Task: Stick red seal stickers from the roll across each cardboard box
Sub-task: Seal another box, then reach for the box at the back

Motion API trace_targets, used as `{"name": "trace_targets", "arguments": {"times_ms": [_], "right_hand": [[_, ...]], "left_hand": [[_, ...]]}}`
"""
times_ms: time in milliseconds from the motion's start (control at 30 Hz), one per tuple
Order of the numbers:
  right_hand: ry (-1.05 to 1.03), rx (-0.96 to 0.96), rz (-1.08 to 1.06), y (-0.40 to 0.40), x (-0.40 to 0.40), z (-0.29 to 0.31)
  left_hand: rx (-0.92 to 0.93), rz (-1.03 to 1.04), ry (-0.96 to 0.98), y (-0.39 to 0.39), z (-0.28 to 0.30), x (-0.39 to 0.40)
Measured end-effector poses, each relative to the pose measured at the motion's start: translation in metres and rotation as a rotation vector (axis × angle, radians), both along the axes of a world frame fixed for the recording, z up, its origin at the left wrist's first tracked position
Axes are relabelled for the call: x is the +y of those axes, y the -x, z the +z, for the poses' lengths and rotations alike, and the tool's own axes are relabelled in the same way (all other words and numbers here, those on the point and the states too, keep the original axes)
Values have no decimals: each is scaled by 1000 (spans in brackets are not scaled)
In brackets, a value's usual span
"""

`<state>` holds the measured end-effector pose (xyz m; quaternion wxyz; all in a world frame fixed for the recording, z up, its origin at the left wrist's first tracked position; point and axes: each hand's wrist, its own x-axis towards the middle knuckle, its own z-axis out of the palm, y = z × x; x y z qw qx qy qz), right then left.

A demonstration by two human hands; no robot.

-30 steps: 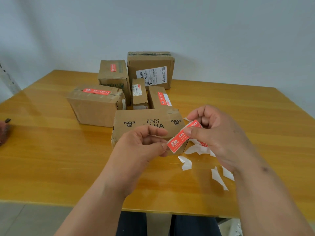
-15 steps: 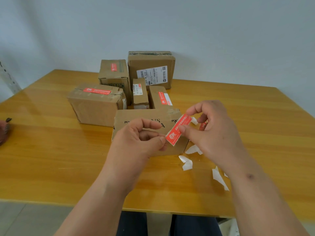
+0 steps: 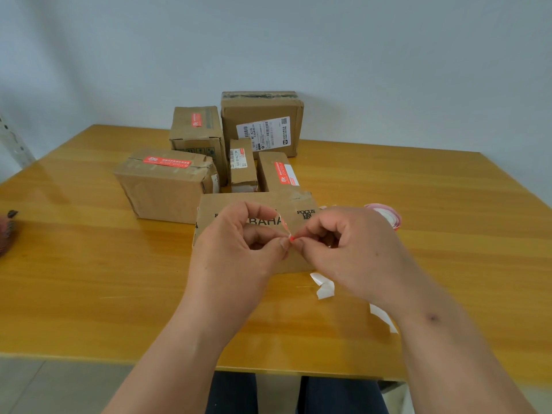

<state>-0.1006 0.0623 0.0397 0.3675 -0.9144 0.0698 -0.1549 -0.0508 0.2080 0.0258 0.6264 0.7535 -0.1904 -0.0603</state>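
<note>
Both my hands meet above the nearest cardboard box (image 3: pixel 298 204), a flat one printed with black letters. My left hand (image 3: pixel 242 246) and my right hand (image 3: pixel 337 249) pinch the same red seal sticker (image 3: pixel 284 227), which curls up edge-on between their fingertips. The sticker roll (image 3: pixel 386 216) lies on the table just right of that box, partly behind my right hand. Behind stand several more boxes; three carry red stickers on top: a left one (image 3: pixel 167 180), a back left one (image 3: pixel 197 127) and a small middle one (image 3: pixel 277 171).
A large box with a white shipping label (image 3: pixel 263 121) stands against the wall. White backing-paper scraps (image 3: pixel 324 286) lie on the wooden table (image 3: pixel 89 279) near my right wrist. A dark reddish object (image 3: pixel 6 231) sits at the left edge.
The sticker, earlier held flat and facing me in my right hand, is now turned edge-on and curled. My left hand has closed in and pinches its lower end together with my right.
</note>
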Motion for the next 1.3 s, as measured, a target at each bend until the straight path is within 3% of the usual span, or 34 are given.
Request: {"name": "trace_targets", "arguments": {"times_ms": [467,667,900,1100,1300], "right_hand": [[234,-31,-13,1,6,2],[194,-24,-11,3,5,3],[1,1,-27,4,-4,3],[-86,1,-193,11,-23,13],[-88,-156,-519,9,-38,16]], "left_hand": [[-204,57,-197,4,-2,-2],[-212,58,-196,5,-2,-2],[-138,13,-63,5,-2,0],[-77,24,-101,0,-10,2],[-150,-13,-410,1,-19,-1]]}}
